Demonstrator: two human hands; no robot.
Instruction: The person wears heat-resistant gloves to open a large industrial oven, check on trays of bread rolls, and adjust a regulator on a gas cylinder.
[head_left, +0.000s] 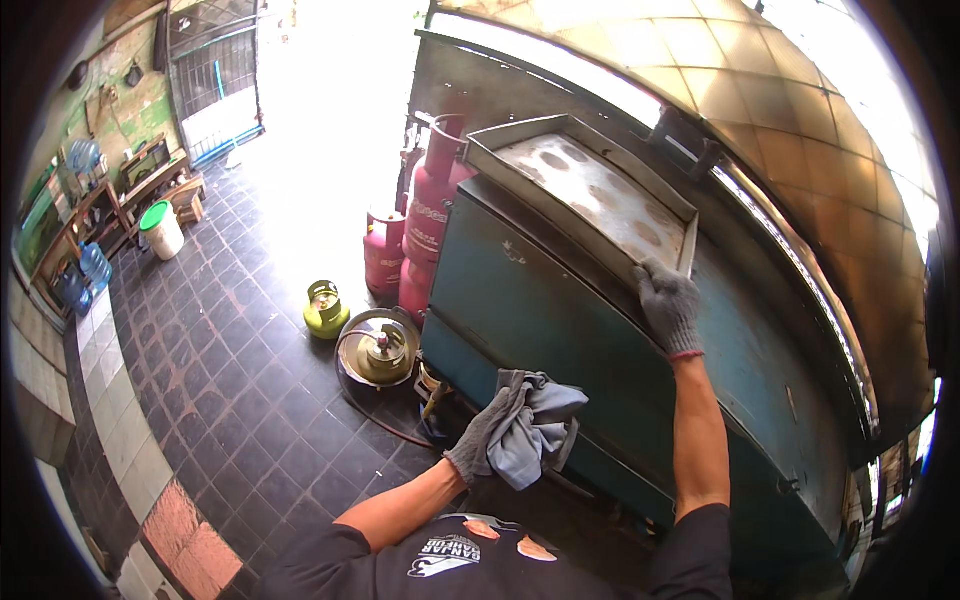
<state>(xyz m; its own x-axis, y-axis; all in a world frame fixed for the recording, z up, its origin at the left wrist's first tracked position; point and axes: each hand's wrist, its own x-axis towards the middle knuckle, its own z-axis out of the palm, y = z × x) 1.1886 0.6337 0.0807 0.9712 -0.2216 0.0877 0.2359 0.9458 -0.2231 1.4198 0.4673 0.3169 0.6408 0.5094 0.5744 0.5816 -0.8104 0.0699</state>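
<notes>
Showing a pale bottom with dark round patches, the metal tray [590, 195] lies over the teal cabinet [540, 300], along its left edge. The right hand [668, 305], gloved, is clamped on its near corner; the left hand [478, 440] clutches grey cloth [535, 425]. A basin [346, 352] holds a hosed gas cylinder [385, 362]. Tiled floor [235, 370] spreads leftward.

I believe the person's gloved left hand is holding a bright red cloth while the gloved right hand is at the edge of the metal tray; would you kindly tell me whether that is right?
Not quite: the head view shows that the cloth in the gloved left hand is grey, while the gloved right hand is indeed at the edge of the metal tray.
</notes>
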